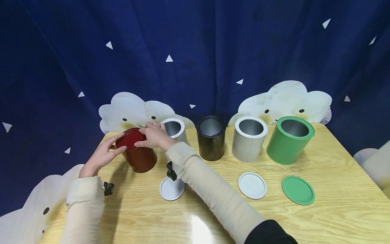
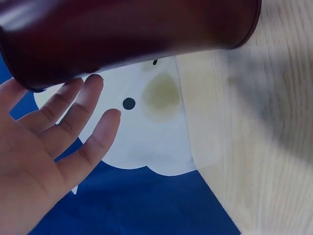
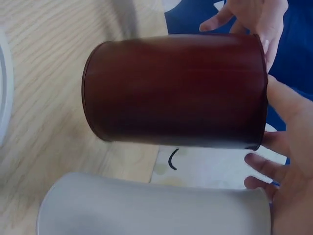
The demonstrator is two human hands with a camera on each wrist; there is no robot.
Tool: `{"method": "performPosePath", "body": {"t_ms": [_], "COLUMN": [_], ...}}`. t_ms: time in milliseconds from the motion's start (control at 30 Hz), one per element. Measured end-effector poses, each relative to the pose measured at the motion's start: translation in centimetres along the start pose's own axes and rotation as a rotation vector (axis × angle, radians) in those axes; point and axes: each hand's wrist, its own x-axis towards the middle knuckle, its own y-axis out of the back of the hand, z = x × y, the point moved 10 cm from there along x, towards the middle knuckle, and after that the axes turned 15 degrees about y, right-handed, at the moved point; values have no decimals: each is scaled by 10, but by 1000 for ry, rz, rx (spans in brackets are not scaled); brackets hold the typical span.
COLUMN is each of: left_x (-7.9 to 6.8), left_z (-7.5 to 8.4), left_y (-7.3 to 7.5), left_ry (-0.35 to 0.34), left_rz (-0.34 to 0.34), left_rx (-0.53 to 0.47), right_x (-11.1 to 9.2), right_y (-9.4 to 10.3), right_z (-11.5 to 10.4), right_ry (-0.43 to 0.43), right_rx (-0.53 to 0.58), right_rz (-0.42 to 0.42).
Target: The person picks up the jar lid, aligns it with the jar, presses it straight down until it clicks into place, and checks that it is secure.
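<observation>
A dark red can (image 1: 141,159) stands upright at the table's left end, its red lid (image 1: 131,139) lying level in the top. My left hand (image 1: 102,156) is at the left of the can's top, thumb and forefinger spread along the rim. In the left wrist view its other fingers (image 2: 93,142) hang loosely beside the can. From the right, my right hand (image 1: 155,136) touches the top with thumb at the near edge and fingers at the far edge. Its other fingers (image 3: 266,166) extend past the rim, near a white can (image 3: 156,210).
Right of the red can stand open cans: the small white can (image 1: 182,134), a black can (image 1: 211,145), a larger white can (image 1: 248,145) and a green can (image 1: 286,145). White lids (image 1: 172,189) (image 1: 252,185) and a green lid (image 1: 298,190) lie in front. A blue curtain (image 1: 195,51) hangs behind.
</observation>
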Motion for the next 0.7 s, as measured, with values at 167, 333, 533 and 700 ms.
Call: {"method": "performPosePath", "body": {"t_ms": [167, 333, 533, 700], "left_x": [-4, -10, -28, -44], "left_z": [5, 20, 33, 45], "left_y": [7, 19, 28, 27], "left_ry": [-19, -92, -176, -243], "left_rz": [23, 162, 345, 418], "left_rx": [40, 35, 43, 54], "right_x": [-3, -16, -34, -48], "right_y": [10, 25, 40, 47], "right_z": [-6, -3, 2, -1], "right_ry": [24, 18, 25, 58], "right_rx": [-60, -46, 43, 79], "right_rz": [77, 172, 265, 305]}}
